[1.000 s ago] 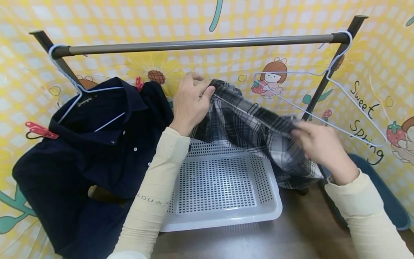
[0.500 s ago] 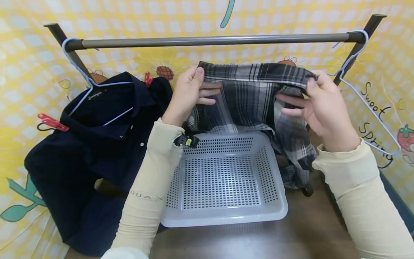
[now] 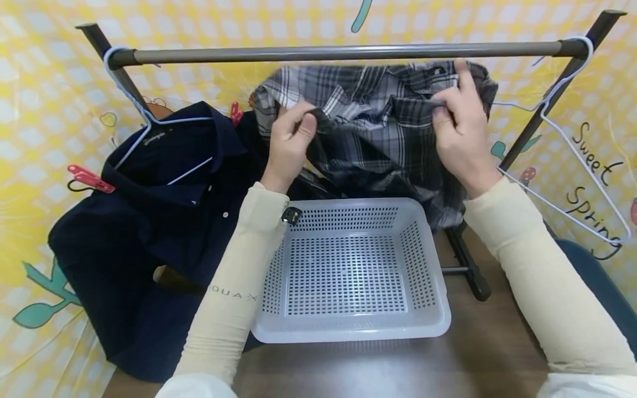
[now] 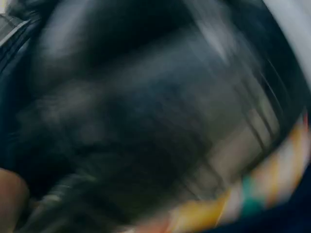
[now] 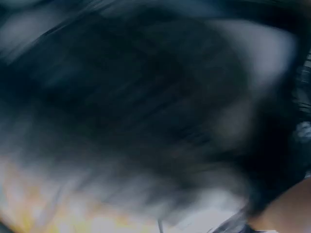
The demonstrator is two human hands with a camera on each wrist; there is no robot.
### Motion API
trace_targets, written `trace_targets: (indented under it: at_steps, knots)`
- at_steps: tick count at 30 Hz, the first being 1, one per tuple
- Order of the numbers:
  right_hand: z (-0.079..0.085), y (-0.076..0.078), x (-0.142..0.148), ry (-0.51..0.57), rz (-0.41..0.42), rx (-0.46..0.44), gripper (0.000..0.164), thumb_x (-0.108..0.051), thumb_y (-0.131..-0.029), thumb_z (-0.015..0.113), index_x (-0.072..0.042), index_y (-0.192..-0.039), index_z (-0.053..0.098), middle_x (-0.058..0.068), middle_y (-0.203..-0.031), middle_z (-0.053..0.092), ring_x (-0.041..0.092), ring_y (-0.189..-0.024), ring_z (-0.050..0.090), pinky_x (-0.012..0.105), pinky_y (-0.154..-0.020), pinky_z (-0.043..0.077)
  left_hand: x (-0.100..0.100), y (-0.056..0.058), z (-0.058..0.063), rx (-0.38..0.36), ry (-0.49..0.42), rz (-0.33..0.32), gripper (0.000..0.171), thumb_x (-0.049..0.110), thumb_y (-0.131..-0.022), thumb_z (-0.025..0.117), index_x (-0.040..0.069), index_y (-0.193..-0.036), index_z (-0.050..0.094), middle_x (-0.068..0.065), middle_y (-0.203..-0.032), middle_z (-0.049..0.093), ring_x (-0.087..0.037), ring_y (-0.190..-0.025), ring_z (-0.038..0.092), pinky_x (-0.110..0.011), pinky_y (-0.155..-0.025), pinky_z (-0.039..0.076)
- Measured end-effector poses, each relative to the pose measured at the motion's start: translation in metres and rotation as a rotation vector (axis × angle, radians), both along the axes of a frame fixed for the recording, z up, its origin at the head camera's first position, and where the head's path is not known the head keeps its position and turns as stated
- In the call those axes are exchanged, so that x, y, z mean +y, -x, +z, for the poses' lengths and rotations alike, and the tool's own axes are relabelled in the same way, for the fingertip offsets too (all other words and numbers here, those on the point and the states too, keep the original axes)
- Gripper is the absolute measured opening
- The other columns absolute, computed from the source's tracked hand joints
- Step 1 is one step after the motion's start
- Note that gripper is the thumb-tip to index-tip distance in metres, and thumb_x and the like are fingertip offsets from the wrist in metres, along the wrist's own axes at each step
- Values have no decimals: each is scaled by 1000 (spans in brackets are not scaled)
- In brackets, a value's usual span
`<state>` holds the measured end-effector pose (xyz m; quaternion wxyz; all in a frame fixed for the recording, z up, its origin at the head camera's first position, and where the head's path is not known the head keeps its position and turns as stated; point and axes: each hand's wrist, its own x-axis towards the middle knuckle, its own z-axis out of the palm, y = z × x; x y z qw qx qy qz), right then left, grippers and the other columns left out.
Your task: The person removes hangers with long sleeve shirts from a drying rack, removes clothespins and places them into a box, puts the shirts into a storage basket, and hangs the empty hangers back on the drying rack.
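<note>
A black, grey and white plaid shirt [image 3: 368, 132] is held up below the rack's bar, its upper part flung upward and back. My left hand [image 3: 288, 143] pinches its edge between thumb and fingers on the left. On the right, my right hand [image 3: 460, 130] grips the cloth, with the index finger pointing up over it. Both wrist views are filled by the plaid cloth [image 4: 146, 107], badly blurred. Below the shirt stands a pale grey perforated plastic basket [image 3: 350, 329].
A navy shirt [image 3: 194, 221] hangs at the left on a hanger [image 3: 141, 119] with red clips [image 3: 91, 178]. At the right end of the rack's bar [image 3: 343, 53] hangs a bare white hanger [image 3: 587, 166]. A dark blue object [image 3: 597, 276] is at the right edge.
Both hands rose with the plaid shirt, after spreading its edge between them. The cloth has swung up towards the bar, uncovering the rack's foot behind the basket.
</note>
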<state>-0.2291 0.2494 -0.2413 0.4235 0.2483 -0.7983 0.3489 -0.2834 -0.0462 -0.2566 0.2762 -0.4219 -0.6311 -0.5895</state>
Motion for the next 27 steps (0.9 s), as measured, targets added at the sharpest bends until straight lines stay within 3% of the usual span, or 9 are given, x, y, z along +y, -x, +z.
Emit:
trace_targets:
  at_steps: [1,3,4,6,9,12,17,21,27]
  knots:
    - [-1,7,4,-101,-43,62,25,-6,-104,40,5,-98,61,22,-143,51,19,-145,33,40,-118,13,-5,3,1,119,77,90,15,-3,-101,52,-10,-101,65,-17,-89,59,-27,-94,50,-35,-90,39]
    - [-2,19,11,-269,-118,147,25,-12,-104,41,1,-103,62,21,-160,30,31,-144,35,49,-119,7,-17,8,3,292,218,207,13,3,-99,58,-4,-97,69,-20,-89,60,-34,-92,50,-41,-88,39]
    - [-2,23,14,-341,-134,190,25,-15,-104,41,0,-104,61,22,-160,30,36,-149,25,53,-119,0,-23,9,3,334,278,269,13,7,-99,60,-2,-98,70,-20,-94,61,-36,-95,51,-45,-90,39]
    - [-3,28,17,-450,-151,241,26,-19,-105,40,-1,-109,59,21,-161,29,43,-146,28,57,-118,3,-35,12,2,350,385,348,16,13,-100,60,1,-99,70,-22,-97,58,-38,-95,51,-49,-89,40]
    - [-3,22,14,-511,-112,157,26,-20,-106,40,-2,-111,58,19,-162,28,43,-144,32,56,-118,9,-49,8,1,231,529,410,22,19,-103,55,1,-102,67,-22,-98,55,-40,-96,49,-50,-90,40]
    - [1,5,5,-416,-22,-137,24,-13,-107,41,-1,-112,61,24,-141,52,39,-141,39,52,-117,20,-59,-4,4,13,613,395,26,23,-106,47,2,-107,62,-19,-93,53,-37,-93,48,-48,-88,39]
    - [9,-28,0,-229,70,-474,27,-11,-108,41,0,-119,63,18,-101,58,28,-105,52,50,-94,39,-72,-25,11,-274,573,309,29,27,-109,39,1,-103,52,-15,-89,48,-31,-93,58,-40,-92,49]
    - [8,-53,1,-224,47,-498,29,-14,-109,41,-2,-125,63,14,-112,60,23,-92,46,51,-85,39,-77,-42,14,-300,576,280,29,28,-109,38,4,-96,47,-11,-82,41,-26,-77,54,-33,-82,51]
    - [-3,-88,5,-236,75,-283,22,3,-101,51,-1,-113,68,7,-113,63,13,-91,48,28,-84,37,-86,-86,9,-195,653,256,37,39,-105,36,6,-110,53,-7,-78,41,-23,-67,42,-39,-67,36]
